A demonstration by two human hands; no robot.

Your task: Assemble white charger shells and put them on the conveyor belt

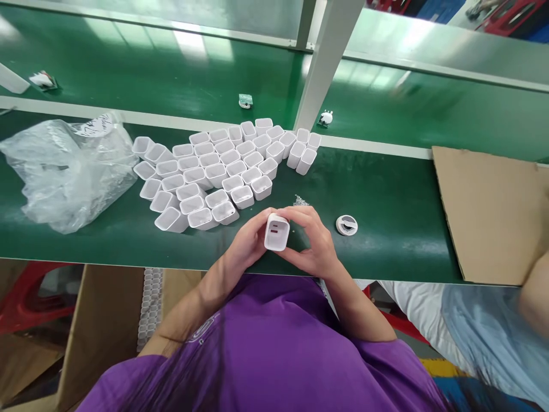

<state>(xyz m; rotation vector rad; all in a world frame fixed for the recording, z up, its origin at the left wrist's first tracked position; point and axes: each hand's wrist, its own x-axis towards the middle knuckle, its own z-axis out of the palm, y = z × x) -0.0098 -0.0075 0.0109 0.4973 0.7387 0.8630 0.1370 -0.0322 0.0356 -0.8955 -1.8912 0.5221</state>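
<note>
A white plastic charger housing (277, 236) is held between my two hands near the front edge of the green bench. Its open end faces me, and two port slots show at its inner end. My left hand (253, 237) grips it from the left side. On the other side, my right hand (313, 240) has its thumb and fingers closed on it. Just beyond my hands lie small clear pieces (301, 201), partly hidden by my right hand. Several more white housings (217, 171) stand in rows on the bench, mostly with their openings up.
A clear plastic bag (71, 171) lies left of the rows. To the right sit a white round part (346, 225) and a cardboard sheet (493, 212). A metal post (328, 63) rises behind. Small circuit parts (246, 101) rest on the rear green surface. Another person sits at right.
</note>
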